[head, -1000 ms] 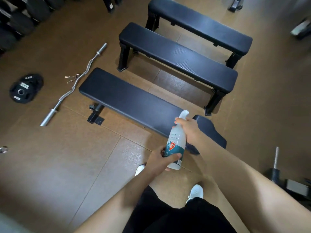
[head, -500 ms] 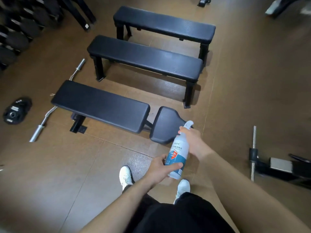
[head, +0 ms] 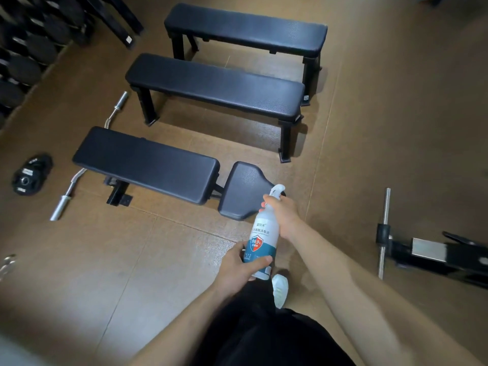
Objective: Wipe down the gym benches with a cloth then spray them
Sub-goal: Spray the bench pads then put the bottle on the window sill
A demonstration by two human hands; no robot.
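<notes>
Three black padded benches stand in a row on the brown floor: the near bench (head: 148, 165) with its separate seat pad (head: 244, 191), the middle bench (head: 214, 85) and the far bench (head: 245, 27). A white spray bottle (head: 264, 233) with a teal label and red shield is tilted toward the near bench's seat pad. My left hand (head: 237, 270) grips the bottle's base. My right hand (head: 284, 215) wraps its neck just under the white nozzle. No cloth is in view.
A curl bar (head: 68, 191) lies on the floor left of the near bench, next to a black weight plate (head: 30, 175). Dumbbell racks (head: 29, 46) fill the far left. A black machine base with a steel bar (head: 384, 231) sits at right. My white shoe (head: 280, 289) is below the bottle.
The view has swung so the benches sit further left and more level in frame. Both hands keep the same hold on the bottle, which now points at the seat pad's right end.
</notes>
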